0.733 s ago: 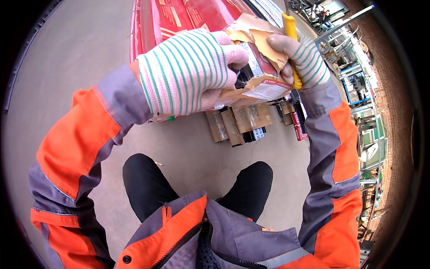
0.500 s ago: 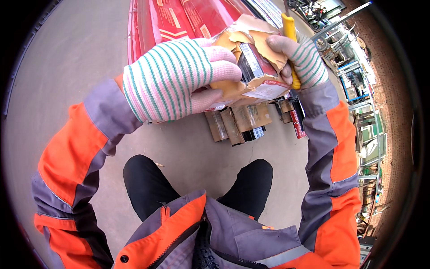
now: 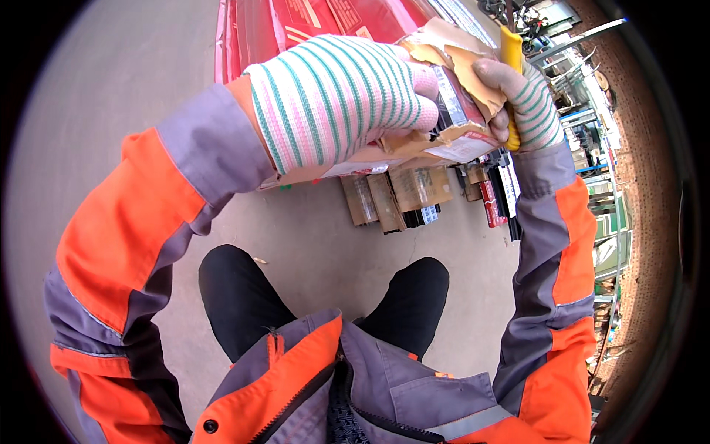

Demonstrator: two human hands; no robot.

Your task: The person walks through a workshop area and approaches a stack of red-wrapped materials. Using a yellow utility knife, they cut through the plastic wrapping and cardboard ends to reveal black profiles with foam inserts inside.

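A long package with torn brown cardboard point(image 3: 477, 78) at its end lies in front of me, and dark contents with a pale label point(image 3: 450, 100) show through the tear. My left hand point(image 3: 344, 96), in a white, pink and green striped glove, is closed on the cardboard beside the opening; its thumb is hidden. On the opening's right side my right hand point(image 3: 529, 103), in a matching glove, pinches the torn edge between thumb and fingers. That same hand also holds a yellow-handled tool point(image 3: 511, 48) upright against its palm; the tool's working end cannot be made out.
Red-wrapped long packages point(image 3: 310, 18) extend away beyond my hands. Below the torn end, several cardboard-wrapped bundles point(image 3: 421, 189) and a red box point(image 3: 492, 203) sit lower down. Racks with mixed parts point(image 3: 584, 140) line the right side, by a brick-coloured strip.
Both hands and the torn package end have shifted to the right in view. The left hand has rolled over, with its fingers curled more tightly at the opening.
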